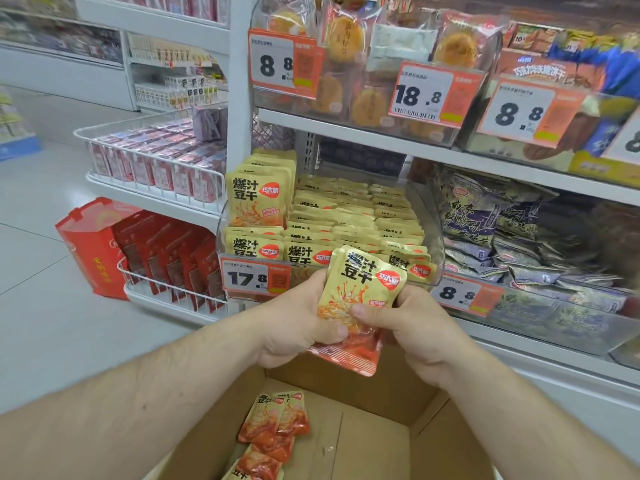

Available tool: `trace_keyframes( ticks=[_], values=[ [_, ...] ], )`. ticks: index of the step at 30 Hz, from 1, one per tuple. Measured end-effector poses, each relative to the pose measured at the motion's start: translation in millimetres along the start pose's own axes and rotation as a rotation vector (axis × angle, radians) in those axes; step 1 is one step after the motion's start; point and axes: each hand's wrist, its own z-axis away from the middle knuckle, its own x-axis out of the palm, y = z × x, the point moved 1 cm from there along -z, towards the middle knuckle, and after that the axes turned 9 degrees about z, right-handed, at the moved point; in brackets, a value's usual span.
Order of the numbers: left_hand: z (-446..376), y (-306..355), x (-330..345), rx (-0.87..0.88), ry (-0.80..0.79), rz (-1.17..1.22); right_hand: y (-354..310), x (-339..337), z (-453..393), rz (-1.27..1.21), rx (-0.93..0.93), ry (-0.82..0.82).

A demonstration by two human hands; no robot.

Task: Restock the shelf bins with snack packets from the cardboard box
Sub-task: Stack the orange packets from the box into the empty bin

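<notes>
Both hands grip one yellow-and-orange snack packet (pixel 358 299): my left hand (pixel 298 327) curls round its left edge, my right hand (pixel 412 323) pinches its right edge. It sits just before the clear plastic shelf bin (pixel 434 237), above the open brown cardboard box (pixel 363 445) holding several more packets (pixel 273 420).

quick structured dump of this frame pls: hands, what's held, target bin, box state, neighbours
left hand: left hand grips the lower left of the packets
right hand: right hand pinches their right edge, thumb on front
held: small stack of yellow-and-orange foil snack packets, above the box, in front of the bin
target bin: clear plastic shelf bin, tagged 17.8, nearly full of matching packets
box: open brown cardboard box, a few packets left at bottom left
neighbours: dark purple snack bags in the bin to the right
</notes>
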Motion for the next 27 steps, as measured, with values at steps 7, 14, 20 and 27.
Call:
trace_keyframes(
  ticks=[7, 14, 20, 27],
  values=[
    [-3, 20, 8, 0.001, -0.064, -0.075, -11, -10, 2, -0.079, -0.008, -0.016],
    [-23, 59, 12, 0.054, -0.035, 0.031, -45, -28, -18, -0.192, 0.053, -0.007],
    [-35, 78, 8, 0.103, 0.012, 0.153, -70, -44, -32, -0.079, -0.051, 0.096],
    [-61, 82, -13, 0.434, 0.384, -1.147, -91, -66, -64, 0.102, -0.307, 0.434]
  ],
)
